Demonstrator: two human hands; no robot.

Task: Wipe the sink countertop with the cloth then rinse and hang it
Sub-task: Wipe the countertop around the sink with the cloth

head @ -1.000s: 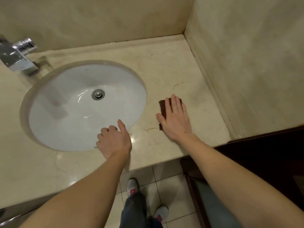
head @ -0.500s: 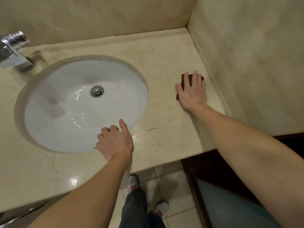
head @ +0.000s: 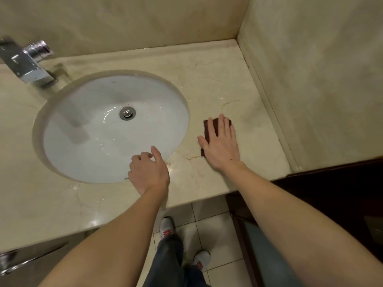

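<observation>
A dark brown cloth [head: 208, 125] lies flat on the beige marble countertop [head: 217, 83], to the right of the white oval sink [head: 87, 154]. My right hand [head: 221, 143] presses on the cloth with flat, spread fingers and covers most of it. My left hand [head: 148, 170] rests on the sink's front rim with its fingers curled over the edge and the thumb raised; it holds nothing. Water glistens in the basin around the metal drain [head: 127, 113].
A chrome faucet [head: 24, 63] stands at the back left of the sink. Marble walls close the counter at the back and on the right [head: 321, 69]. Dark wooden furniture [head: 331, 193] adjoins the counter's right front. Below are floor tiles and my shoes [head: 166, 226].
My right hand slid the cloth from near the right wall back toward the sink and the front edge. My left hand stayed on the sink rim.
</observation>
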